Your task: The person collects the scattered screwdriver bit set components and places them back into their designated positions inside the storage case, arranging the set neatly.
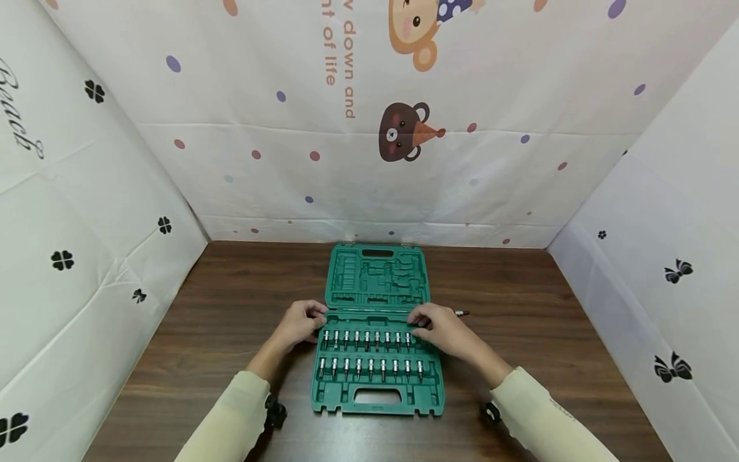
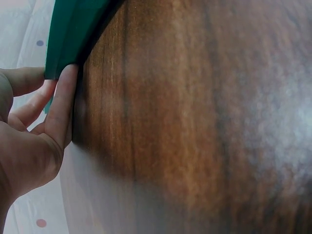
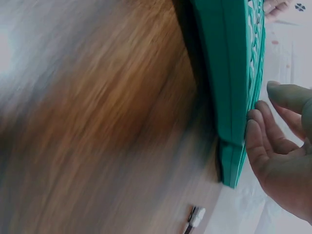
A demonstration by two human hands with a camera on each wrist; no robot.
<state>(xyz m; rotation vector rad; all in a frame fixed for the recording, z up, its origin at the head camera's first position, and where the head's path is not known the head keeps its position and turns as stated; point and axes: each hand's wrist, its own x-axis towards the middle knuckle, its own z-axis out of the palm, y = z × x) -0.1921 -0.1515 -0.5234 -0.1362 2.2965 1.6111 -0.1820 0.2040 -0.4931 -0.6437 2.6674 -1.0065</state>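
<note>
on the wooden table (image 1: 519,308) lies the green tool case (image 1: 378,359), open flat, bits in two rows in its near half. my left hand (image 1: 300,323) pinches the lid's left edge at the hinge, fingers curled; my right hand (image 1: 444,328) rests fingertips on the right edge. i judge it stiff plastic, fairly heavy and smooth, best held at both edges.

My head camera looked forward and down over the whole table (image 1: 519,385). Both wrist cameras sat low and very close, each facing a side edge of the green case (image 1: 378,333); all three views shared it.
</note>
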